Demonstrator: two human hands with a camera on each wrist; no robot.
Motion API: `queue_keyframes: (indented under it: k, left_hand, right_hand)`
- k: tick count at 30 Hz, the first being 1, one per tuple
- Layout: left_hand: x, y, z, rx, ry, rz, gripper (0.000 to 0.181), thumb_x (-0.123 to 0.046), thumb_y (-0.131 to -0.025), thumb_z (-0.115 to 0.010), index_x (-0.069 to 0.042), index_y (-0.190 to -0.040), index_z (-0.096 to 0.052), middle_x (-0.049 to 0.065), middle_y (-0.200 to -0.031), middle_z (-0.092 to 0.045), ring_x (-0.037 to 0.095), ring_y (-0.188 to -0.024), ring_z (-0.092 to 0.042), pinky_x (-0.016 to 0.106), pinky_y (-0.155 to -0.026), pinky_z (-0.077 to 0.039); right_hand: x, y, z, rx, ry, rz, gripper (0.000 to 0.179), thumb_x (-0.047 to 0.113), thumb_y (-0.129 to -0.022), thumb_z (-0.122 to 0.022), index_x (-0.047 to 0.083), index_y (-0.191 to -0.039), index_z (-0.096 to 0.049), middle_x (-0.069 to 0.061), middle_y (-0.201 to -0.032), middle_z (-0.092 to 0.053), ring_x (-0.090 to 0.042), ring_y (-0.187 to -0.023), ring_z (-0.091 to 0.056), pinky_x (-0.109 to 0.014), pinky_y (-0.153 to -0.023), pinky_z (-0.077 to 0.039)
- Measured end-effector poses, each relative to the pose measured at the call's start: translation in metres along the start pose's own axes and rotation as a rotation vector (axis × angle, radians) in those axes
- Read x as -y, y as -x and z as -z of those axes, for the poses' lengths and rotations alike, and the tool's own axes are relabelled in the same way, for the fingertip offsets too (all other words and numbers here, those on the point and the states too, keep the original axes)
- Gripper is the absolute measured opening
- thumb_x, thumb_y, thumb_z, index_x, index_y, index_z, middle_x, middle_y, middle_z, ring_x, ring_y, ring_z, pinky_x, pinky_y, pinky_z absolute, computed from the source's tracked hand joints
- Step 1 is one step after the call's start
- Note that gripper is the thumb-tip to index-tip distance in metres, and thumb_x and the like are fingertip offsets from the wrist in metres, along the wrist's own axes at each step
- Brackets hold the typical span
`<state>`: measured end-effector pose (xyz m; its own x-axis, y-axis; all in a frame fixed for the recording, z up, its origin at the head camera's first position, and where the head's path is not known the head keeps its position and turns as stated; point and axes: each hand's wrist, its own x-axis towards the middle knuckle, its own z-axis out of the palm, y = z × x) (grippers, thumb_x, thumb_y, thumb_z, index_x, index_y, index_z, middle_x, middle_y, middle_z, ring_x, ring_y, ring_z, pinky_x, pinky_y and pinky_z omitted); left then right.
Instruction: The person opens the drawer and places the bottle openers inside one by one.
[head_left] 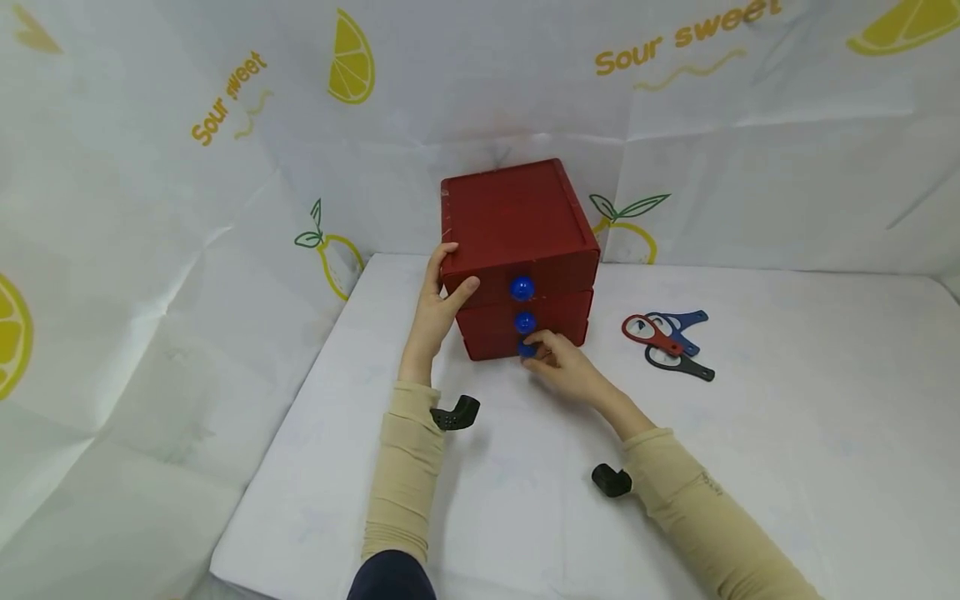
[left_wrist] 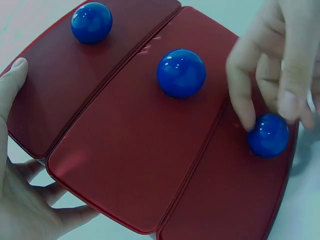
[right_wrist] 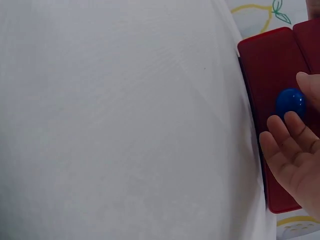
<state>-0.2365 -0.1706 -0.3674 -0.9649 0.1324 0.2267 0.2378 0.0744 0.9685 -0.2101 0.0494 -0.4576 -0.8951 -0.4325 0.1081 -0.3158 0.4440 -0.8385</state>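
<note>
A red three-drawer box (head_left: 521, 208) stands on the white table, its drawers closed, with a blue round knob on each. My left hand (head_left: 435, 312) holds the box's left front edge. Its thumb (left_wrist: 14, 82) lies on the top drawer's front, and the other fingers go round the side. My right hand (head_left: 566, 367) is at the bottom knob (left_wrist: 268, 135). In the right wrist view, its thumb (right_wrist: 310, 86) and relaxed fingers (right_wrist: 280, 142) are on either side of that knob (right_wrist: 290, 102); whether they press on it is unclear.
Right of the box lie several small magnifier-like handled pieces, partly overlapping: a red one (head_left: 652, 333), blue ones (head_left: 688, 319) and a black one (head_left: 681, 363). A white lemon-printed sheet (head_left: 480, 108) hangs close behind the box. The table (head_left: 787, 433) extends to the right.
</note>
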Motion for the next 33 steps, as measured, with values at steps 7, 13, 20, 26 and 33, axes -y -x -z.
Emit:
queue_keyframes:
  k: [7, 13, 20, 26, 33]
  left_hand:
    - [0.015, -0.006, 0.002, 0.001, 0.014, -0.011, 0.052, -0.017, -0.092, -0.058, -0.028, -0.136, -0.033, 0.005, -0.146, -0.032, 0.024, -0.13, -0.036, 0.046, -0.102, -0.039]
    - [0.022, -0.011, 0.004, -0.009, 0.006, -0.013, 0.054, -0.03, -0.089, -0.062, -0.034, -0.135, -0.034, 0.002, -0.146, -0.033, 0.022, -0.13, -0.036, 0.046, -0.102, -0.039]
    - [0.016, -0.006, 0.004, -0.012, 0.006, 0.003, 0.052, -0.018, -0.092, -0.058, -0.028, -0.136, -0.033, 0.004, -0.149, -0.03, 0.024, -0.132, -0.033, 0.047, -0.104, -0.037]
    - [0.008, -0.001, 0.003, -0.012, 0.011, 0.007, 0.051, -0.018, -0.092, -0.058, -0.028, -0.136, -0.034, 0.005, -0.146, -0.032, 0.024, -0.131, -0.034, 0.047, -0.103, -0.038]
    - [0.022, -0.008, 0.003, -0.02, 0.003, -0.002, 0.052, -0.035, -0.089, -0.061, -0.036, -0.134, -0.035, 0.002, -0.144, -0.035, 0.023, -0.129, -0.036, 0.047, -0.101, -0.04]
  right_hand:
    - [-0.011, -0.008, -0.002, 0.047, -0.058, -0.103, 0.032, 0.028, -0.095, -0.053, 0.016, -0.125, -0.055, -0.012, -0.108, -0.062, -0.023, -0.096, -0.058, -0.033, -0.082, -0.047]
    - [-0.02, -0.014, -0.006, -0.026, -0.19, -0.149, 0.034, 0.031, -0.095, -0.052, 0.011, -0.121, -0.06, -0.018, -0.107, -0.066, -0.029, -0.095, -0.064, -0.033, -0.08, -0.051]
    - [-0.019, -0.011, -0.014, -0.075, -0.167, -0.168, 0.029, 0.032, -0.092, -0.057, 0.015, -0.114, -0.065, -0.016, -0.09, -0.068, -0.023, -0.08, -0.065, -0.027, -0.069, -0.048]
    - [-0.015, 0.002, -0.016, -0.06, -0.193, -0.185, 0.03, 0.033, -0.091, -0.059, 0.015, -0.114, -0.066, -0.015, -0.09, -0.068, -0.02, -0.077, -0.063, -0.026, -0.068, -0.048]
    - [-0.008, 0.021, -0.014, -0.033, -0.183, -0.209, 0.028, 0.031, -0.091, -0.059, 0.016, -0.113, -0.066, -0.014, -0.089, -0.067, -0.018, -0.074, -0.06, -0.026, -0.065, -0.048]
